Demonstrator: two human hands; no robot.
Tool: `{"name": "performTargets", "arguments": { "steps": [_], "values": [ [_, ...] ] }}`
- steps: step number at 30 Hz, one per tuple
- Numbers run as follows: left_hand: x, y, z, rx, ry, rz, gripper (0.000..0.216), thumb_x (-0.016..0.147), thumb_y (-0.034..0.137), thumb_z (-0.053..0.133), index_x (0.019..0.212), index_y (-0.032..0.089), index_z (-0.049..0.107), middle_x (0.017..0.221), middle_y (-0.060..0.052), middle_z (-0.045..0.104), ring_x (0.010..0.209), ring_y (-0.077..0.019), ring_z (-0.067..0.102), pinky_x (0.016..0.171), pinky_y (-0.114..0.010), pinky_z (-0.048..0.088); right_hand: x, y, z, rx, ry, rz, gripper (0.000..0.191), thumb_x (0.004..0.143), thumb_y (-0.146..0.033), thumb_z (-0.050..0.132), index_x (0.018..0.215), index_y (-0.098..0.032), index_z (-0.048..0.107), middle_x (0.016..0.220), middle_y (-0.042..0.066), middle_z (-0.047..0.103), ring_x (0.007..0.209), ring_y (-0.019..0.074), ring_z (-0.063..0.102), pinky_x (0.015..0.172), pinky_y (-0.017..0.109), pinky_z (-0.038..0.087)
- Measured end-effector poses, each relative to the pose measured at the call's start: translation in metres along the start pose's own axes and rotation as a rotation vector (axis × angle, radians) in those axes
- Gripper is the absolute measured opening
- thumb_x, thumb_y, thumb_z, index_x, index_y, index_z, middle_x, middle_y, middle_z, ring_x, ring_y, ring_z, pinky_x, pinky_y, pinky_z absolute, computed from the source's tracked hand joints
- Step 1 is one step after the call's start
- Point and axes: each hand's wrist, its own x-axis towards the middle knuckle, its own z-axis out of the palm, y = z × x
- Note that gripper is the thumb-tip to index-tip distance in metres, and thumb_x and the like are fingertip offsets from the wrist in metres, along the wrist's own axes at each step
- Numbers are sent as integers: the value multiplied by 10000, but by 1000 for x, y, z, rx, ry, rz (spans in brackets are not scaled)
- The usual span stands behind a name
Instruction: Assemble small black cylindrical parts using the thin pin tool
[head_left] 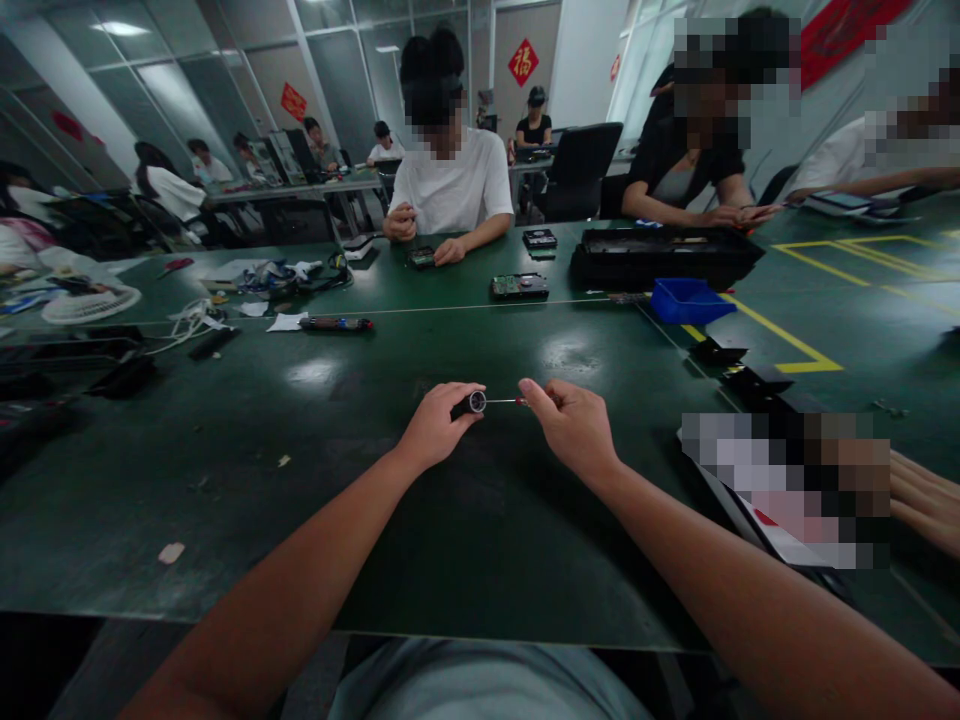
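Note:
My left hand [441, 424] is closed around a small dark cylindrical part [477, 402], whose round end with a pale ring faces me. From the other side, my right hand [574, 425] grips a screwdriver [504, 401] with a thin metal shank and a bit of red at the handle. Its shank points left and its tip reaches the edge of the cylindrical part; whether it touches I cannot tell. Most of the screwdriver's handle is hidden in my fingers. Both hands are held over the middle of the green table [480, 560].
Hard drives [519, 287] lie ahead, before a person in a white shirt [454, 185]. A long black housing [664, 257] and a blue bin [690, 300] stand at back right. An electric screwdriver [337, 324] lies left. Another person's hand [926, 490] rests at right.

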Motion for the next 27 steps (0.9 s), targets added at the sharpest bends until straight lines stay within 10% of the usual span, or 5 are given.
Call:
{"name": "performTargets", "arguments": {
  "steps": [13, 21, 27],
  "values": [
    [1, 0, 1, -2, -1, -2, 364, 899, 183, 683, 1259, 228, 652, 1253, -60, 675, 1208, -234, 584, 1085, -452, 429, -4, 0, 1, 189, -147, -148, 90, 920, -310, 576, 926, -232, 622, 872, 45, 716, 822, 215, 685, 770, 358, 515],
    [1, 0, -1, -24, -4, -2, 359, 901, 183, 681, 1256, 229, 654, 1251, -57, 677, 1202, -233, 590, 1080, -455, 436, -3, -1, 0, 116, -182, -56, 363, 1008, -456, 437, 867, -225, 679, 580, -19, 603, 540, 160, 583, 560, 292, 402],
    [1, -2, 1, -26, -13, 4, 369, 901, 187, 679, 1266, 237, 647, 1264, -58, 668, 1211, -232, 586, 1088, -461, 435, -3, -1, 1, 136, -168, -61, 224, 975, -368, 498, 1011, -224, 666, 701, 4, 664, 591, 168, 605, 590, 299, 425]
  ]
}}
